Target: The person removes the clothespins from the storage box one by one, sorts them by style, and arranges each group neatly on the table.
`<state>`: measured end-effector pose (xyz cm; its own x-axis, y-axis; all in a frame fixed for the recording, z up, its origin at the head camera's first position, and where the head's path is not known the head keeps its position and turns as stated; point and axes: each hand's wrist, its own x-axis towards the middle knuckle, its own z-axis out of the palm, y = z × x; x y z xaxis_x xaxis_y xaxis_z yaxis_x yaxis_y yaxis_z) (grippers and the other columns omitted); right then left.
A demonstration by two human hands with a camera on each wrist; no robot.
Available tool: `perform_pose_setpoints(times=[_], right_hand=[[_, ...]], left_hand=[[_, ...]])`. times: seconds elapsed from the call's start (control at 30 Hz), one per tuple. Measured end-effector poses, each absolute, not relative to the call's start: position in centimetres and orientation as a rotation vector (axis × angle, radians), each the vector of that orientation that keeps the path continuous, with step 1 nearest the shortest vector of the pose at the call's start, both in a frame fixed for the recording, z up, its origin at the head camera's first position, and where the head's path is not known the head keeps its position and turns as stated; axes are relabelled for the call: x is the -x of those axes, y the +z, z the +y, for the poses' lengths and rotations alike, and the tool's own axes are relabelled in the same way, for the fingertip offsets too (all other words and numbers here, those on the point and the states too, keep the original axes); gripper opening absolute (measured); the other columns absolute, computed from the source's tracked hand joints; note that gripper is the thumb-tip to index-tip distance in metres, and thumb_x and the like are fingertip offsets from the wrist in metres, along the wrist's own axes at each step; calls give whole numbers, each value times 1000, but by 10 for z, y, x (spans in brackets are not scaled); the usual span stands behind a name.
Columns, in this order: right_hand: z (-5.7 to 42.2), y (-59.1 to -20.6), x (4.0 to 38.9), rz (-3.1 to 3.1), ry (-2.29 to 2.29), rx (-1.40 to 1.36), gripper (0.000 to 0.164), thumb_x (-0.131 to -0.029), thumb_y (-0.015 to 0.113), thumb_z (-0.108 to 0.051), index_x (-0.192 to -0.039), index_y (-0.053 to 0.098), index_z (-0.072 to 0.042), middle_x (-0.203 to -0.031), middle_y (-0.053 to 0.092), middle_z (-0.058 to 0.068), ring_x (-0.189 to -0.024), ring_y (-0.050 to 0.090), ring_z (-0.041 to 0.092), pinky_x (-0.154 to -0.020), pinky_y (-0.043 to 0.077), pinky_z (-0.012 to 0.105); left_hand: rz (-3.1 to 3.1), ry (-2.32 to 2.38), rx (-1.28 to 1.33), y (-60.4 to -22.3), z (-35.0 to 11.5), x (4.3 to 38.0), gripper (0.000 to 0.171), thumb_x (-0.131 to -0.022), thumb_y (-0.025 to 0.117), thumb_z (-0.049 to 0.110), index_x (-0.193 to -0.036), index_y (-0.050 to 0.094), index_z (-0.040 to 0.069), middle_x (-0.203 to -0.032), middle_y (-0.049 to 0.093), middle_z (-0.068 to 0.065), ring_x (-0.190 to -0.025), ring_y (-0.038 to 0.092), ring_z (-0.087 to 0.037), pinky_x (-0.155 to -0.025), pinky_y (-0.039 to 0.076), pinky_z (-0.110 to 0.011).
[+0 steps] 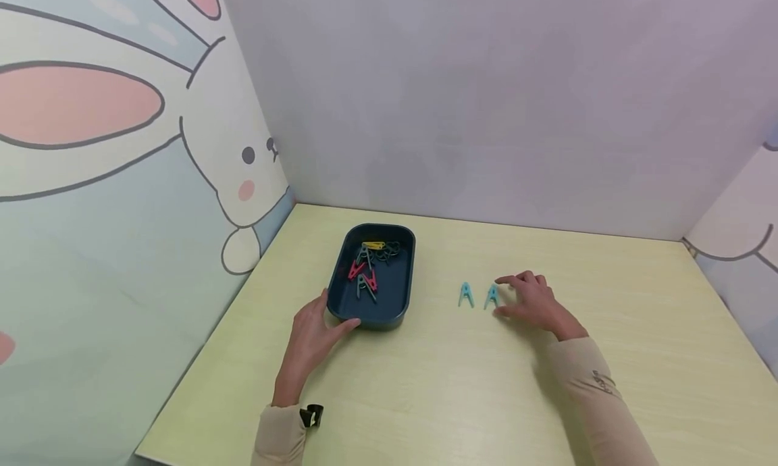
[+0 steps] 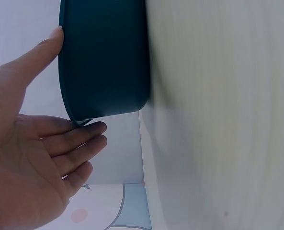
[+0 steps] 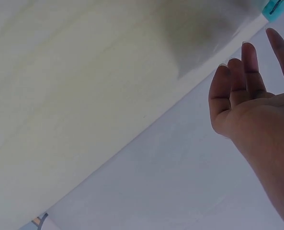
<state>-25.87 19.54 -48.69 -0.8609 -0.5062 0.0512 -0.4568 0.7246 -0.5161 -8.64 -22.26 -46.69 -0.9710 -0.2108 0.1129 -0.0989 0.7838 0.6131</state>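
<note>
Well, at the far left a pale blue wall [image 1: 79,270] bears a large white cartoon rabbit [image 1: 213,135] with pink inner ears and meets the pale wooden tabletop [image 1: 437,392]. Next comes the left hand [image 1: 313,334], its sleeve beige and a black band [image 1: 312,416] showing at the cuff. This grip is spread: the thumb touches the near rim of a dark blue rounded tray [image 1: 395,304], and the fairly straight fingers lie about its near left corner, covering part of it.

In the tray, a yellow clip [image 1: 373,245] lies at the far end beside dark greenish looped pieces [image 1: 389,251], which are too small to make out. Nearer are two pinkish-red clips [image 1: 370,281] and grey-blue clips [image 1: 367,286], some crossing one another.

Right of the tray, well apart from it, one light blue A-shaped clip [image 1: 466,292] lies on the tabletop, between the tray and a matching light blue clip [image 1: 492,292]. The right hand [image 1: 531,302] is at this second clip, its grip unclenched, thumb and index finger apart about it; contact cannot be told. Farther right stands another wall with cartoon outlines [image 1: 747,216].
</note>
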Motion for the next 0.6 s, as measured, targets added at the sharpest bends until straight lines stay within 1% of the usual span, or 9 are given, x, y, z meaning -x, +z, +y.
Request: perform_pose_setpoints(times=[0.3, 0.47, 0.6], right_hand=[[182, -471, 261, 2811, -935, 895, 61, -88, 84, -30, -136, 63, 0, -121, 54, 28, -109, 43, 46, -90, 36, 63], [160, -462, 262, 2765, -1011, 962, 57, -92, 81, -30, -138, 61, -3, -123, 54, 26, -112, 42, 43, -91, 37, 59], [135, -454, 263, 2730, -1063, 1029, 55, -92, 80, -28, -138, 62, -5, -124, 54, 24, -114, 42, 41, -92, 38, 58]], left_hand=[[-2809, -940, -249, -466, -223, 88, 98, -89, 81, 46, -154, 36, -12, -153, 44, -31, -140, 43, -47, -114, 35, -60], [-2822, -939, -268, -466, -222, 88, 99, -89, 81, 47, -154, 35, -12, -154, 44, -30, -141, 42, -46, -115, 34, -61], [-2825, -951, -288, -467, -222, 87, 99, -89, 81, 47, -155, 35, -11, -155, 43, -30, -142, 41, -46, -115, 33, -61]])
